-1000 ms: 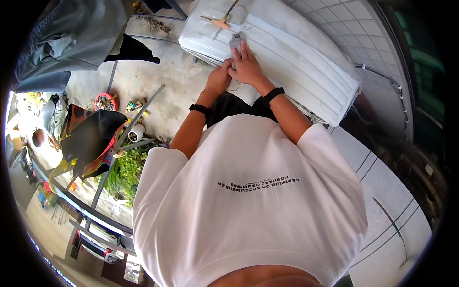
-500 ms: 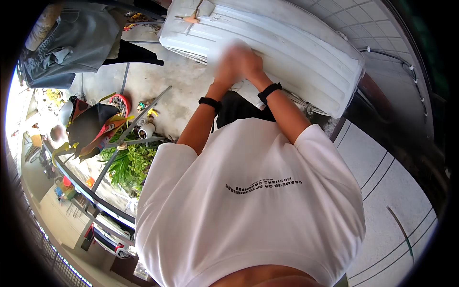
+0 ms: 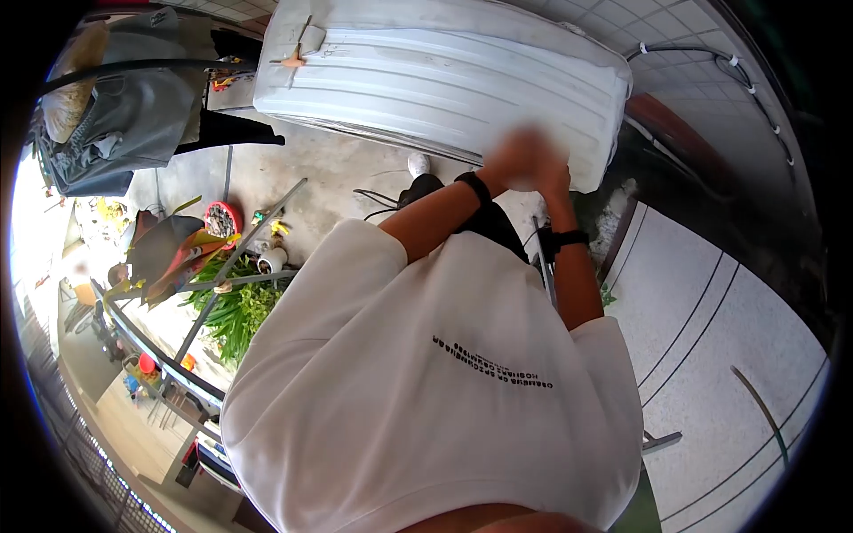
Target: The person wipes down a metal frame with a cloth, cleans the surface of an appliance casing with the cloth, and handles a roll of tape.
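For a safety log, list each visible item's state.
Left hand: close to the other, grip blurred
Right hand: grip blurred
Black wristbands: worn
White ribbed casing: slightly smudged
Orange-handled tool: lying on casing
Red tub: holding dark lumps
Grey garment: creased

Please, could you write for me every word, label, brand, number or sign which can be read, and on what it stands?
White T-shirt: dark printed lines on the chest, upside down, too small and blurred to quote.
Ridged white surface: no readable text.
Elsewhere: none I can read.
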A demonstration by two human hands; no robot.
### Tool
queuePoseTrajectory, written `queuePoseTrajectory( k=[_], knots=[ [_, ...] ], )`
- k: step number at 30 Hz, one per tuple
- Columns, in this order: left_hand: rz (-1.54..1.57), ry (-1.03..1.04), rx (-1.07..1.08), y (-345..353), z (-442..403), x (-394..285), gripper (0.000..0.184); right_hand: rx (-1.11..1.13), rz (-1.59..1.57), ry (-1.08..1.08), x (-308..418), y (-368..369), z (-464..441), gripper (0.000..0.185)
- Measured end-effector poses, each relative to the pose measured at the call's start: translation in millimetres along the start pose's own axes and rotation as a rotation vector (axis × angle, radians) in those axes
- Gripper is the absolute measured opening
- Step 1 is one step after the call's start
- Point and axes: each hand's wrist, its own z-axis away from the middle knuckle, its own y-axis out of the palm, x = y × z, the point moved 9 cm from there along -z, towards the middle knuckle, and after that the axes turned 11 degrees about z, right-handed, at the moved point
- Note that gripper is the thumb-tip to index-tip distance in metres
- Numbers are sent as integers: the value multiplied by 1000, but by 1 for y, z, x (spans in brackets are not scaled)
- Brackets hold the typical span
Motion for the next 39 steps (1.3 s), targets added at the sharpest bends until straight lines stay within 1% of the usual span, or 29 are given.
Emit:
queuePoseTrajectory(
  k=[2,4,6,8,9,11,14,17,18,21,22,23,25,26,28,29,31,32,34,35,36,37,39],
  knots=[
    [-82,24,14,24,-13,-15,45,-229,-110,-81,-24,-14,20,54],
    [-150,45,9,42,-18,-19,36,-161,-185,-4,-54,6,26,51],
    [-159,11,41,56,-19,-15,30,-172,-235,33,-62,9,34,47],
    [-105,-32,79,53,-19,-5,27,-268,-268,29,-32,-10,47,41],
    [-72,-36,83,46,-17,-3,27,-274,-268,-26,-25,-9,45,38],
    [10,34,23,24,-2,8,28,-285,-273,-135,-8,-4,41,34],
    [131,21,34,-3,21,38,28,-76,-168,-201,20,18,28,36],
    [79,-7,-143,-39,58,68,28,-53,-219,-295,54,47,18,43],
    [60,69,-292,-50,74,76,26,-22,-205,-325,67,59,15,54],
    [93,-11,-352,-79,112,108,27,62,-118,-511,140,62,15,63],
    [39,-13,-441,-83,126,122,27,79,-79,-574,157,72,13,71],
    [34,-124,-392,-75,134,146,28,42,-28,-613,171,77,12,71],
    [31,-333,-278,-85,159,168,29,-37,72,-668,199,85,20,71],
    [93,-352,-320,-96,174,169,30,-43,117,-685,211,91,22,70],
    [97,-358,-372,-103,194,178,29,-55,216,-728,233,101,19,69],
    [102,-364,-395,-103,205,183,28,-73,197,-754,243,103,15,68],
    [57,-377,-299,-75,230,201,31,-104,155,-807,264,101,10,64],
    [30,-386,-250,-64,241,209,33,-43,231,-785,275,103,9,62],
    [5,-390,-247,-63,260,208,39,55,374,-729,303,101,-3,57],
    [-4,-386,-240,-62,266,206,43,27,400,-711,313,105,-9,55],
    [-33,-270,-224,-66,268,194,51,8,427,-687,322,113,-14,53],
    [-58,-253,-216,-74,270,188,51,-7,454,-662,327,122,-18,51],
    [-105,-220,-209,-87,267,181,50,56,418,-618,334,133,-26,51]
  ],
)
